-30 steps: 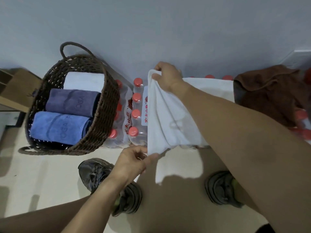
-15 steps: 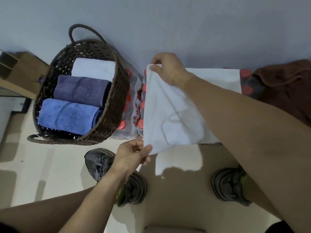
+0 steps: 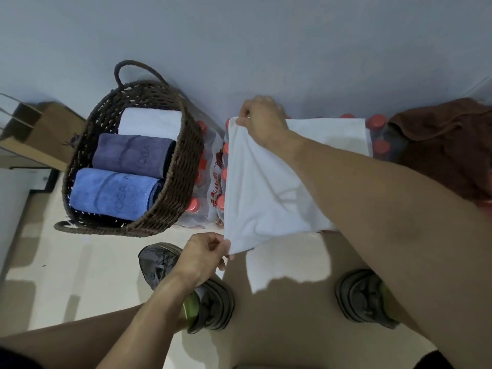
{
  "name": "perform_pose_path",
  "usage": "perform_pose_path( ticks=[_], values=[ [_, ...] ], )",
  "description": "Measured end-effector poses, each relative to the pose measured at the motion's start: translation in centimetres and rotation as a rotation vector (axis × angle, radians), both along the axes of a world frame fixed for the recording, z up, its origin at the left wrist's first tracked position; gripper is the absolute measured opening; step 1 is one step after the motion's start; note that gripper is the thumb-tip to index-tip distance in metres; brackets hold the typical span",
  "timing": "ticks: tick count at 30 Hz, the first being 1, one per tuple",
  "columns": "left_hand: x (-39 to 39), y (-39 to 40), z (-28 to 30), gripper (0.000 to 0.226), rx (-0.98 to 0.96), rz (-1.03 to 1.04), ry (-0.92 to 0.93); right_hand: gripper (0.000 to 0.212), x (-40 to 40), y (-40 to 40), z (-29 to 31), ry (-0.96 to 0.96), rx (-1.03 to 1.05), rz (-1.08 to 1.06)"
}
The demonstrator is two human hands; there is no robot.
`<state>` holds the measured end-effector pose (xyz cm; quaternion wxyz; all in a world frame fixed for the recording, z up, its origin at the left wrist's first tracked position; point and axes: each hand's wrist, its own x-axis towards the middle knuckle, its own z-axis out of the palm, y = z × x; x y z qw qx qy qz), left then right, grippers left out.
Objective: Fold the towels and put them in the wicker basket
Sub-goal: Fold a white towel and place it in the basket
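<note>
Cloth is what both hands are closed on: a white towel is held stretched between them above shrink-wrapped packs of red-capped water bottles. Its far left corner is pinched by the right hand, with the fingers curled over the edge near the wall. Its near left corner is pinched between the thumb and fingers of the left hand, low in the view and just above a grey shoe. The left part of the towel is lifted and hangs in soft creases between the two grips, while its right part is laid flat across the bottle tops, partly hidden behind the right forearm.

A dark wicker basket is seen to the left of the towel, touching the bottle packs and set on the pale floor. Three folded towels are laid side by side in it: a white folded towel farthest from the person, a purple-grey towel in the middle, and a blue towel nearest. A crumpled brown towel is heaped at the right edge, on top of more bottles and well apart from the basket. A brown paper bag is seen at the far left beside the basket. A second shoe is visible under the right forearm.
</note>
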<state>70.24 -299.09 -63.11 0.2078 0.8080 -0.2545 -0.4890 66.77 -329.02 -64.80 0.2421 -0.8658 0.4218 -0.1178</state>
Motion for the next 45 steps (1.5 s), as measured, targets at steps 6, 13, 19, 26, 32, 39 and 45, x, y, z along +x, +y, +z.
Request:
perform_pose_path(
  ticks=[6,13,19,26,32,39,45],
  values=[
    [1.4,-1.1,2.4,0.019,0.195,-0.112,-0.225,0.031,-1.1,0.3,1.2,0.004,-0.061,0.008],
    [-1.2,-11.7,6.3,0.016,-0.405,-0.216,-0.604,0.016,-10.3,-0.8,3.9,-0.223,-0.092,-0.212],
    [-7.4,-21.3,3.7,0.033,-0.639,-0.694,-0.535,0.006,-21.2,3.3,4.4,-0.303,0.059,-0.682],
    [-10.5,-24.5,-2.3,0.055,-0.525,-0.986,-0.661,0.013,-26.9,12.8,2.5,-0.307,0.422,-0.741],
    [-10.0,-24.2,-4.5,0.055,-0.585,-0.934,-0.632,0.027,-25.9,13.9,2.1,-0.134,0.479,-0.601],
    [-9.9,-24.3,-4.7,0.055,-0.574,-0.940,-0.613,0.008,-25.2,13.5,4.1,-0.469,0.339,-0.539],
    [-10.0,-24.2,-4.5,0.053,-0.565,-0.932,-0.583,0.007,-25.4,13.8,4.6,-0.634,0.218,-0.524]
  ],
)
